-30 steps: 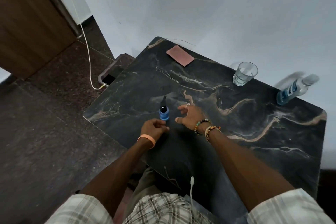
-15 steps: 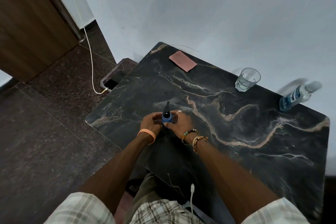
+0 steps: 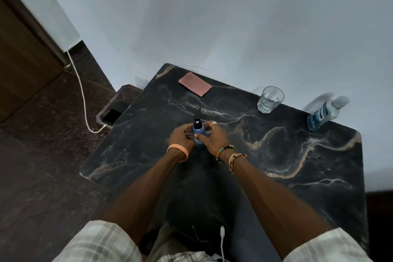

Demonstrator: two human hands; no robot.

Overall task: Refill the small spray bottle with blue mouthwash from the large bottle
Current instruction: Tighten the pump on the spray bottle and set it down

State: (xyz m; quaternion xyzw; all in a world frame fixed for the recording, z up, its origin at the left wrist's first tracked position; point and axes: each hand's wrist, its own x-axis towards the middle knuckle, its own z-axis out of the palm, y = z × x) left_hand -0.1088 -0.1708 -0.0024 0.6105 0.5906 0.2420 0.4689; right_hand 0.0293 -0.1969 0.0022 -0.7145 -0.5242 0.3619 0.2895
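Where the wrists meet over the dark, veined marble table (image 3: 276,176), the left hand (image 3: 180,137) and right hand (image 3: 212,137) curl their fingers round the small spray bottle (image 3: 198,128), hiding its base. Only its blue shoulder and black nozzle show. A second ago both hands were off it. Farther back stand a clear glass (image 3: 270,100) and the large mouthwash bottle (image 3: 323,116), its cap blurred.

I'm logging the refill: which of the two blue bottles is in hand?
The small spray bottle with the black nozzle, gripped between left hand and right hand. The large mouthwash bottle stands untouched at the far right.
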